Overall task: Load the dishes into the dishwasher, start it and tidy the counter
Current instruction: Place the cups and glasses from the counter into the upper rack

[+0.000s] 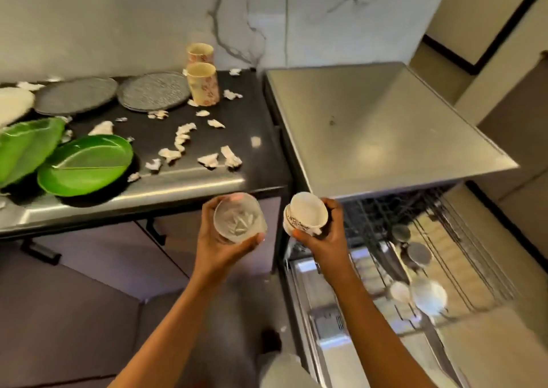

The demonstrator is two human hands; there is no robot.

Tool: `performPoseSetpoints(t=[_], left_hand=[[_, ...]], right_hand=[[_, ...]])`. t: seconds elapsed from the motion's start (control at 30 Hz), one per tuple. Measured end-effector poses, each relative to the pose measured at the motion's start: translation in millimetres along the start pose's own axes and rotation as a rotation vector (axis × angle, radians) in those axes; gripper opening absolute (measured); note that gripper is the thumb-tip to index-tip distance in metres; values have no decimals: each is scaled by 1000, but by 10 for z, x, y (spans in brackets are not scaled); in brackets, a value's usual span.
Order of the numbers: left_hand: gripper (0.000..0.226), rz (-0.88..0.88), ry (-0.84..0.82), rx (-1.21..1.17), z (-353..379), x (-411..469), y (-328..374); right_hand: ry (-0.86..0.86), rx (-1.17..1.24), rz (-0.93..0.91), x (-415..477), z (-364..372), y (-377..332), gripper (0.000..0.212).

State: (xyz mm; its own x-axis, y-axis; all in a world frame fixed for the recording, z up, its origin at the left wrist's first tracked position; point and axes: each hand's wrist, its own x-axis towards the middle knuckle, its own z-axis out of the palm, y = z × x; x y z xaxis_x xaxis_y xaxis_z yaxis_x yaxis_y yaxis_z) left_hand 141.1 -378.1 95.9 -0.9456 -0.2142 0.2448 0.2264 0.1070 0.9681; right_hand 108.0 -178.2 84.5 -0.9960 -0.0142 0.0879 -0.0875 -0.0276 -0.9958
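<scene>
My left hand (219, 245) grips a clear cut-glass tumbler (239, 218), held just below the counter's front edge. My right hand (323, 239) holds a white patterned cup (307, 217) above the left side of the open dishwasher. The dishwasher's rack (415, 239) is pulled out, with dark round pieces and pale bowls (427, 294) in it. Its door (332, 313) lies open below. On the dark counter (249, 120) sit two green leaf-shaped plates (86, 163), two grey plates (154, 91), a white plate (14, 103) and two floral cups (204, 85).
Several torn scraps of white paper (184, 134) litter the counter. The dishwasher's steel top (385, 126) lies to the right of the counter. Cabinet doors with dark handles (41, 254) are under the counter. A marble wall stands behind.
</scene>
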Motion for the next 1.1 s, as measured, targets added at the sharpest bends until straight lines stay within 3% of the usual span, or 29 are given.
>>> performPoseSetpoints(t=[0.13,0.4,0.57,0.67,0.77,0.93,1.1], left_hand=[[77,-115,-95,-50,377,-358,-166],[74,-328,-193,-140,1165,-802,-437],[75,-421,-187,-128,1600,-948,-590],[70,-457,-137,-93,1887,-977,-646],[79,-477,-85,-76,2128,-974,-698],[83,-536,102,-89,2580,-1109,-858],[84,-596,258,-125,2942,-1182,-997]], right_hand=[[140,0,103,-407,-482,137,72],[264,162,468,-781,-1169,588,39],[408,208,717,-558,-1766,736,49],[413,64,767,-229,-2321,748,43],[222,-351,722,182,-2809,887,50],[-301,-1157,596,739,-3136,1261,76],[-560,-1330,531,937,-3056,1531,63]])
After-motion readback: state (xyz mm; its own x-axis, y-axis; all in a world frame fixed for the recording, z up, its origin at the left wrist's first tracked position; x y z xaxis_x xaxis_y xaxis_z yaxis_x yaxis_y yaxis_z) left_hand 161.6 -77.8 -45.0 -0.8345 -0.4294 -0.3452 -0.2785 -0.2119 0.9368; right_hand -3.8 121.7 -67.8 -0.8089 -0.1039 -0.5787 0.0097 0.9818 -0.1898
